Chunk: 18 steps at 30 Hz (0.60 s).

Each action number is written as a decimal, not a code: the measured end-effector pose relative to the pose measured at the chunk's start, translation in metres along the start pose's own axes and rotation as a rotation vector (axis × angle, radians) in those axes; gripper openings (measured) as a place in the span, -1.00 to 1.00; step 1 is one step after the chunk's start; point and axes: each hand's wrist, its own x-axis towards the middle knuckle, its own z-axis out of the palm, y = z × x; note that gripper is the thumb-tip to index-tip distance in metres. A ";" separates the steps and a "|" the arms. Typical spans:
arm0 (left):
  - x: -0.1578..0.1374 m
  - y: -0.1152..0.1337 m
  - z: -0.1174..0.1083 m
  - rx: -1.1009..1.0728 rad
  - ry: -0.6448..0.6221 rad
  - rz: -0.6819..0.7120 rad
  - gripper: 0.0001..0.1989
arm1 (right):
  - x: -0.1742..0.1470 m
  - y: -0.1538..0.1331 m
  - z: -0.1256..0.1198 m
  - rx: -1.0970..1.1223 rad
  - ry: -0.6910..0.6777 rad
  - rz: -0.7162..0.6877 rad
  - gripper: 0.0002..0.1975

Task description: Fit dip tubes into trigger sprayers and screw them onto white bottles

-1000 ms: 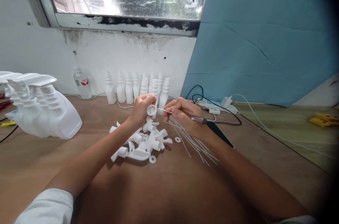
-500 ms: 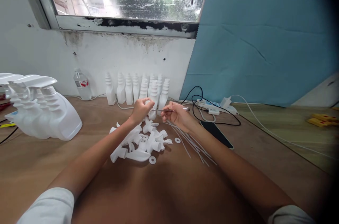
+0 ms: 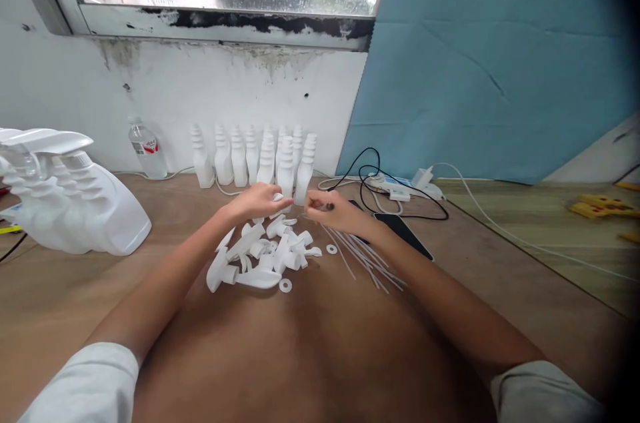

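Note:
My left hand [image 3: 259, 201] is closed on a small white plastic piece [image 3: 278, 197]; the fingers cover most of it. Just to the right, my right hand [image 3: 334, 211] is wrapped round a thin metal tool, its dark round end [image 3: 330, 207] poking out of the fist. The tool's tip does not show clearly. Below both hands lies a heap of white spray trigger heads [image 3: 287, 255]. Two white ring washers [image 3: 285, 285] rest beside the heap, and several thin white tubes [image 3: 367, 256] fan out under my right forearm.
White ribbed bottles [image 3: 237, 159] stand along the wall behind my hands. Larger white spray bottles [image 3: 117, 209] are at the left, near a clear water bottle [image 3: 149, 149]. A phone [image 3: 404, 235], black cable [image 3: 420, 215] and power strip [image 3: 431, 191] lie at the right.
My right fist has turned, so the tool's shaft, visible earlier between the hands, is now mostly hidden. Both hands stay close together. The whole view has shifted slightly.

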 end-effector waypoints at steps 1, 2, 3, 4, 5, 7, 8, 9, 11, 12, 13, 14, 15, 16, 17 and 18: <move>-0.002 0.000 -0.004 0.048 -0.099 -0.032 -0.54 | -0.001 0.002 -0.004 -0.155 -0.052 -0.036 -0.96; -0.004 0.001 -0.008 0.076 -0.186 -0.054 -0.51 | -0.002 0.006 -0.006 -0.310 -0.120 -0.069 -0.95; -0.006 0.000 -0.012 0.089 -0.264 -0.066 -0.50 | -0.001 0.011 -0.008 -0.450 -0.194 -0.092 -0.93; -0.007 0.000 -0.014 0.093 -0.330 -0.067 -0.49 | 0.000 0.017 -0.009 -0.558 -0.259 -0.105 -0.89; -0.008 -0.002 -0.017 0.091 -0.380 -0.059 -0.49 | 0.002 0.023 -0.008 -0.619 -0.307 -0.104 -0.85; -0.008 -0.005 -0.018 0.091 -0.421 -0.023 -0.48 | 0.006 0.037 -0.005 -0.659 -0.359 -0.087 -0.76; -0.007 -0.007 -0.017 0.101 -0.415 -0.001 -0.48 | 0.008 0.043 -0.003 -0.685 -0.377 -0.085 -0.71; -0.006 -0.008 -0.016 0.118 -0.405 0.021 -0.48 | 0.010 0.048 0.000 -0.704 -0.390 -0.086 -0.67; -0.004 -0.010 -0.011 0.163 -0.405 0.067 -0.52 | 0.013 0.055 0.003 -0.724 -0.412 -0.096 -0.62; -0.003 -0.010 -0.009 0.181 -0.418 0.086 -0.55 | 0.014 0.056 0.004 -0.729 -0.420 -0.102 -0.59; -0.002 -0.009 -0.007 0.192 -0.436 0.101 -0.58 | 0.014 0.057 0.004 -0.732 -0.427 -0.105 -0.56; -0.002 -0.007 -0.006 0.199 -0.454 0.108 -0.61 | 0.014 0.057 0.004 -0.736 -0.431 -0.103 -0.55; -0.003 -0.004 -0.007 0.203 -0.465 0.104 -0.61 | 0.014 0.055 0.003 -0.741 -0.431 -0.097 -0.55; -0.006 -0.001 -0.010 0.206 -0.469 0.090 -0.60 | 0.013 0.054 0.001 -0.745 -0.426 -0.089 -0.56; -0.009 0.004 -0.015 0.211 -0.469 0.065 -0.56 | 0.012 0.051 -0.001 -0.750 -0.417 -0.079 -0.57; -0.015 0.008 -0.023 0.216 -0.466 0.030 -0.52 | 0.011 0.049 -0.004 -0.755 -0.407 -0.069 -0.60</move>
